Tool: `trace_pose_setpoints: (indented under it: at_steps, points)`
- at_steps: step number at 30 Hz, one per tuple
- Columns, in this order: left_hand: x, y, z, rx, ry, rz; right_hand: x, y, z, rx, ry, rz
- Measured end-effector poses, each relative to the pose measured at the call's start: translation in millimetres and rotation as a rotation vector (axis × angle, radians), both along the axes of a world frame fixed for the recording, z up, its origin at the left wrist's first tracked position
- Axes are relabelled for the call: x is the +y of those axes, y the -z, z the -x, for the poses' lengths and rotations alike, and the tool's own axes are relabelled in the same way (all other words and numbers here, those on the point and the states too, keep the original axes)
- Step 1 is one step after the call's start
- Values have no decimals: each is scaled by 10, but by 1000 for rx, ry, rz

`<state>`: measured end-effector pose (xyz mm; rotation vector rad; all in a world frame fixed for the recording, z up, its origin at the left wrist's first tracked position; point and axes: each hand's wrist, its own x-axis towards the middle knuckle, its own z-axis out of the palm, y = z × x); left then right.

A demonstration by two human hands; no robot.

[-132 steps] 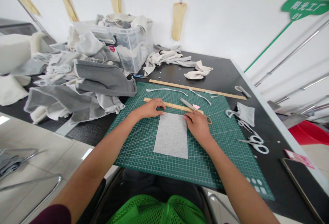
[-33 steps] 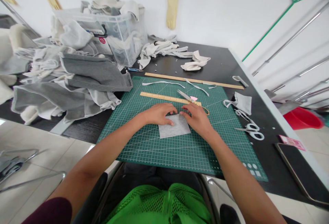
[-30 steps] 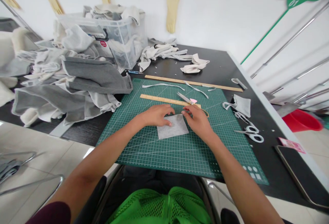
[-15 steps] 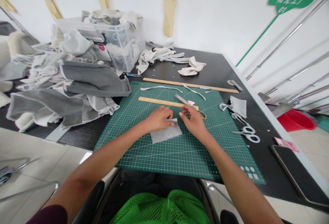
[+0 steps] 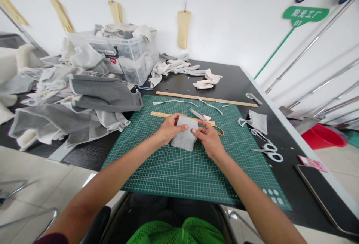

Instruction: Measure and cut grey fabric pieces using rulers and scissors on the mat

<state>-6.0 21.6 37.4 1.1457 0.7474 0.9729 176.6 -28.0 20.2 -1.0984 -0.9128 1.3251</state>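
Note:
Between my two hands is a small grey piece of fabric [image 5: 184, 139], lifted over the green cutting mat [image 5: 179, 176]. My left hand [image 5: 170, 128] pinches its left side, thumb on top. On the right side, my right hand [image 5: 206, 136] grips it the same way, the fingers behind it partly hidden. Just beyond my hands lie a short wooden ruler [image 5: 159, 114] and gold-handled scissors [image 5: 198, 114], partly covered by my right hand. Thin fabric strips [image 5: 175, 101] lie farther up the mat.
A long wooden ruler [image 5: 179, 95] crosses the mat's far edge. White-handled scissors [image 5: 273, 156], a grey cloth piece [image 5: 258, 121] and a phone [image 5: 322, 195] lie at right. Heaped grey cloths [image 5: 106, 96] and a clear plastic bin [image 5: 137, 59] take up the left.
The grey fabric has come up off the mat and turned more upright. My right hand, earlier apart from it, now grips its right side. The camera view has tilted slightly up.

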Motion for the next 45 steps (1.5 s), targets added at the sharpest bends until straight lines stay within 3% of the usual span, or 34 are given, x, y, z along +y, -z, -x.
trace_pose_setpoints:
  at_steps: [2,5,9,12,17,20,33,45]
  points:
    - [-19,-50,31,15,109,100,20,9,-44,-18,44,-69]
    - [-33,-119,101,52,419,225,29,-30,-129,-133,-3,-214]
    - [-48,-122,118,60,510,172,-6,-131,-194,-266,-219,-334]
    - [-66,-55,48,100,471,-6,-29,-160,-193,-338,-238,-401]
    - [-55,81,-72,216,150,-272,-16,-80,-184,-577,-156,-425]
    - [-36,103,-82,288,73,-398,-10,-47,-185,-615,-88,-400]
    - [-90,-3,-53,385,76,-523,-78,-141,-115,-700,-21,-493]
    - [-96,32,-60,325,64,-471,-90,-85,-71,-768,71,-490]
